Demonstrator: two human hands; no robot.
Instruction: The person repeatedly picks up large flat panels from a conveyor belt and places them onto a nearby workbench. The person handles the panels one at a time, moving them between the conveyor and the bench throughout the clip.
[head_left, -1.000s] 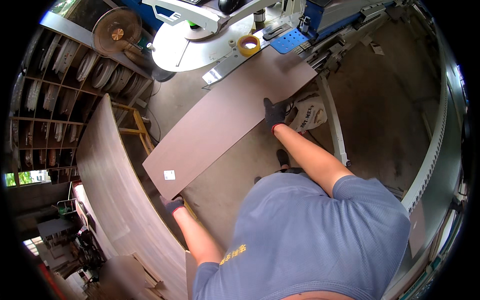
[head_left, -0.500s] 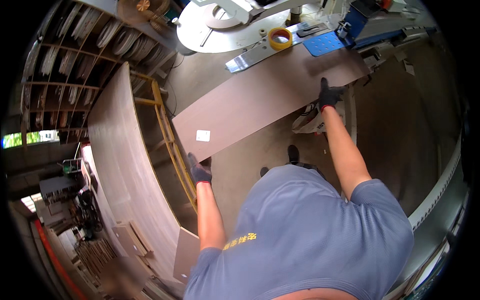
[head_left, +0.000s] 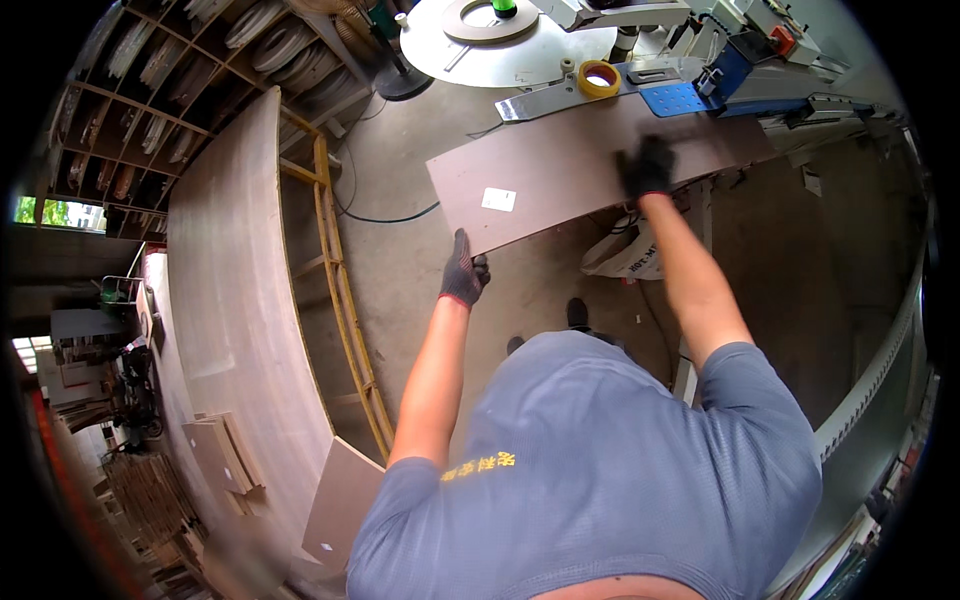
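A long brown board (head_left: 560,180) with a white label (head_left: 498,199) near its left end lies along the front of a machine. My left hand (head_left: 465,272), in a dark glove with a red cuff, grips the board's near left corner, some fingers curled by the edge. Over the board's right half is my right hand (head_left: 648,168), gloved alike and smeared by motion, so its fingers cannot be made out. The board's right end reaches past a blue perforated plate (head_left: 680,98) on the machine. Behind the board runs a metal guide bar (head_left: 540,104) with a yellow tape roll (head_left: 599,79) on it.
At the back stands a round white table (head_left: 480,62) bearing a coil of edge strip (head_left: 490,20). A large sheet (head_left: 230,270) on a yellow frame (head_left: 330,240) fills the left side, with small panels on it. A white sack (head_left: 625,252) hangs below the board.
The board has slid right along the machine, its left end now closer to the guide bar. My left hand has travelled right and forward with it. The view has shifted slightly.
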